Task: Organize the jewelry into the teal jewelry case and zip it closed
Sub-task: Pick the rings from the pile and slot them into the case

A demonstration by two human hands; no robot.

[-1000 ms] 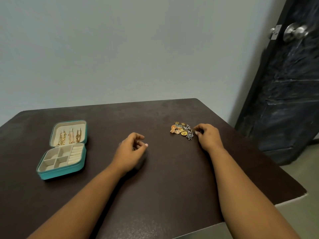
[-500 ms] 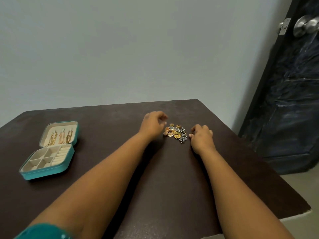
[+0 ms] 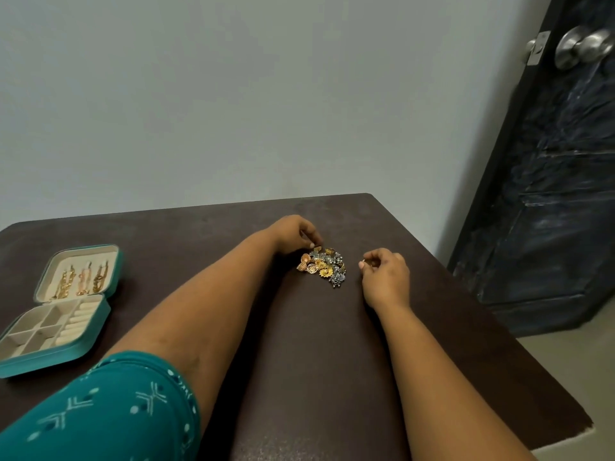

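Your left hand (image 3: pixel 293 232) pinches at the jewelry pile's (image 3: pixel 322 266) far edge; your right hand (image 3: pixel 386 276), beside it, pinches a small gold piece (image 3: pixel 363 262); the open case (image 3: pixel 63 307) lies well left.

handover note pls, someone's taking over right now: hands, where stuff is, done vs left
Left hand: fingers curled at the far edge of the jewelry pile, pinching a small gold piece there; not lifted.
Right hand: just right of the pile, fingertips pinched together with what looks like a small gold piece in its grip.
Teal jewelry case: open at the table's left side, apart from the pile. Three gold pieces hang in the lid; the tray compartments look empty.
Done: lid pieces placed.
Left: move the pile into the tray, shut the case, zip it.
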